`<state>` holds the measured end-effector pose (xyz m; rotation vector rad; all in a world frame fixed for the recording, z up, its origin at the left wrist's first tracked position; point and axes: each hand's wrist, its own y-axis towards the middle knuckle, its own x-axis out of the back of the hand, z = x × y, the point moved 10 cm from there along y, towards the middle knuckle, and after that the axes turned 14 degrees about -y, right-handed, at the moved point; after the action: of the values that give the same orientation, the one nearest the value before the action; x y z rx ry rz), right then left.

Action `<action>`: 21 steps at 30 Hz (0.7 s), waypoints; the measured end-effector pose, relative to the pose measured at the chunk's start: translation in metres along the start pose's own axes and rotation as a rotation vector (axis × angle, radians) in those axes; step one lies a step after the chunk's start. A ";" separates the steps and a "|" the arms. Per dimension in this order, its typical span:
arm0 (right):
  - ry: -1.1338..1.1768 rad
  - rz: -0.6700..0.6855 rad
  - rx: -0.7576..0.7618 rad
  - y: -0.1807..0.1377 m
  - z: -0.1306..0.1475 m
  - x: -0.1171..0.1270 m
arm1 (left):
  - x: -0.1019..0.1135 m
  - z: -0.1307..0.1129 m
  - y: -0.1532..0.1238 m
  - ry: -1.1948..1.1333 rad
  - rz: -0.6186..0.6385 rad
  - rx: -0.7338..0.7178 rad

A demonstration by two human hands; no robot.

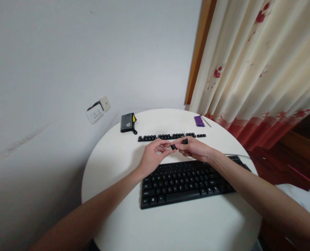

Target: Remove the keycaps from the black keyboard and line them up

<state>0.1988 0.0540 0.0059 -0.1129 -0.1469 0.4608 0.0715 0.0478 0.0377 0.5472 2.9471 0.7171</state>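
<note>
The left hand [153, 155] is half curled, its thumb and fingertips drawn together on the near-left side of a small black keycap [173, 147]. The right hand [194, 148] meets it from the other side, thumb and forefinger closed on the same keycap, so the piece sits between the two sets of fingertips. A wire tool [185, 141] also rests in the right hand, its black body among the fingers and its thin prongs pointing up and away; the exact grip on it is too small to tell.

Just below the hands, on the near side, lies the black keyboard [182, 196], slightly angled, with the right forearm crossing over its right part. A cable [235, 154] runs along beyond its far right corner. Just beyond the hands, a line of loose keycaps [147, 138] stretches across the white table [113, 174] in several groups, partly hidden by the right hand.

Farther back, a grey pouch [127, 123] with a yellow patch stands at the left, and a purple cloth [199, 121] lies at the right with a thin stick [206, 121] beside it. Sockets [95, 113] sit on the wall [92, 52] at left; a patterned curtain [249, 69] hangs at right.
</note>
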 end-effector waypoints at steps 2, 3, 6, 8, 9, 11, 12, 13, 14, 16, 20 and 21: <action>-0.003 -0.052 0.028 -0.002 0.002 0.000 | -0.002 -0.003 -0.001 -0.013 0.010 -0.028; -0.019 -0.084 0.044 -0.003 0.004 0.001 | -0.002 -0.004 -0.002 -0.011 0.016 -0.042; -0.127 -0.160 0.106 -0.010 0.014 0.003 | -0.001 -0.008 -0.004 0.014 0.014 -0.098; -0.232 -0.205 0.161 -0.016 0.024 0.005 | 0.000 -0.013 -0.005 0.031 0.014 -0.140; -0.288 -0.234 0.195 -0.020 0.030 0.006 | 0.000 -0.016 -0.006 0.041 0.017 -0.161; -0.391 -0.289 0.273 -0.028 0.041 0.007 | -0.001 -0.021 -0.007 0.058 0.023 -0.199; -0.437 -0.312 0.312 -0.032 0.045 0.007 | -0.002 -0.023 -0.007 0.064 0.028 -0.212; -0.481 -0.332 0.346 -0.036 0.048 0.006 | -0.003 -0.024 -0.008 0.067 0.032 -0.219; -0.524 -0.350 0.376 -0.040 0.050 0.005 | -0.004 -0.024 -0.008 0.063 0.035 -0.219; -0.606 -0.385 0.426 -0.046 0.052 0.002 | -0.004 -0.020 -0.008 0.038 0.033 -0.198; -0.724 -0.426 0.488 -0.052 0.055 -0.003 | -0.003 -0.010 -0.008 -0.003 0.034 -0.136; -0.740 -0.428 0.493 -0.053 0.055 -0.003 | -0.002 -0.009 -0.008 -0.002 0.037 -0.128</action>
<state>0.2098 0.0094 0.0667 0.5740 -0.7605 0.0805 0.0699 0.0361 0.0420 0.5925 2.8709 0.9007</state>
